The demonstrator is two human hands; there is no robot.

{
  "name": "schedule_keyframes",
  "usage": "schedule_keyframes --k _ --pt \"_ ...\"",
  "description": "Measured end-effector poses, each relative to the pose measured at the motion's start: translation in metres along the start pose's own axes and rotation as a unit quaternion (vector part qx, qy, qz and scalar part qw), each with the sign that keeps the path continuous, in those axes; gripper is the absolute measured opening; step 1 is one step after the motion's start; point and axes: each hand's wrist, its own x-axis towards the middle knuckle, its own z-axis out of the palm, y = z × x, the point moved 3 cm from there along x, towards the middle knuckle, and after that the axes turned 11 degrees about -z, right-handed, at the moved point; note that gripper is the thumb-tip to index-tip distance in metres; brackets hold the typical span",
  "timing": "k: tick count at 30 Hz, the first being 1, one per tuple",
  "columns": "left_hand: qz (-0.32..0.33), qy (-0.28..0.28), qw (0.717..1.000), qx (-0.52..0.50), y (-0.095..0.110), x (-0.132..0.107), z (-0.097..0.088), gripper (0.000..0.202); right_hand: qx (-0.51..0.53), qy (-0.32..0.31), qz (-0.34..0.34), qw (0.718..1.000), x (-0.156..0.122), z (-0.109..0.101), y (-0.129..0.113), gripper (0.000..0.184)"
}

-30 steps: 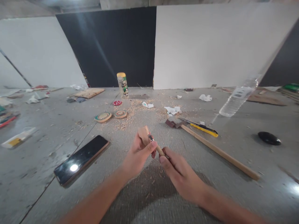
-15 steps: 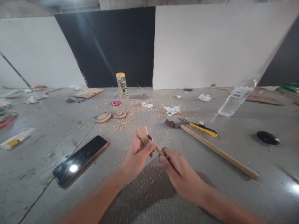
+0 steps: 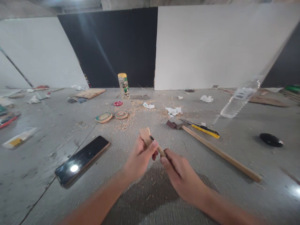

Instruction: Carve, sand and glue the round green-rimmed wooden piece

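Observation:
My left hand (image 3: 140,156) is closed round a small pale wood block (image 3: 145,135), whose upper end sticks out above the fingers. In my right hand (image 3: 180,170) is the wooden handle of a carving knife (image 3: 161,151), with fingers wrapped round its rear end. The knife's short metal blade (image 3: 152,138) points up and left and lies against the block. My left thumb rests on the knife near where blade meets handle. The palm side of both hands is hidden.
Wood shavings (image 3: 125,125) lie scattered ahead. A phone (image 3: 82,161) lies at left, two round wooden pieces (image 3: 103,117) beyond it. At right are a long wooden stick (image 3: 222,153), yellow cutter (image 3: 206,131), black mouse-like object (image 3: 271,140) and clear bottle (image 3: 240,98). A yellow-lidded bottle (image 3: 123,85) stands behind.
Hands, block and knife keep nearly the same pose. The whole view has shifted slightly, with everything appearing a little further right.

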Motion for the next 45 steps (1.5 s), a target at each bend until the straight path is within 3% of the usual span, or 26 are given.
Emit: schedule_keyframes --k 6,20,32,36,40,45 --pt "-0.004 -0.001 1.0 0.001 0.0 -0.001 0.004 0.035 0.028 0.005 0.002 1.0 0.001 -0.001 -0.003 0.032" --pt "0.006 0.001 0.994 0.109 0.003 0.001 0.002 0.034 0.015 0.008 0.003 1.0 0.0 0.002 -0.001 0.033" --pt "-0.017 -0.024 0.997 0.078 0.004 0.002 0.0 0.037 -0.001 0.027 -0.012 1.0 -0.002 0.006 0.002 0.028" --pt "-0.011 -0.035 0.994 0.098 -0.003 0.002 0.007 0.041 0.04 0.049 -0.012 0.998 0.002 0.003 -0.004 0.029" --pt "0.005 -0.065 0.997 0.051 -0.011 0.003 0.014 0.04 0.062 0.083 -0.006 0.995 0.005 -0.003 -0.008 0.032" --pt "-0.028 -0.028 0.999 0.02 -0.011 0.005 0.008 0.037 0.039 0.06 -0.006 0.997 0.004 -0.004 -0.004 0.034"
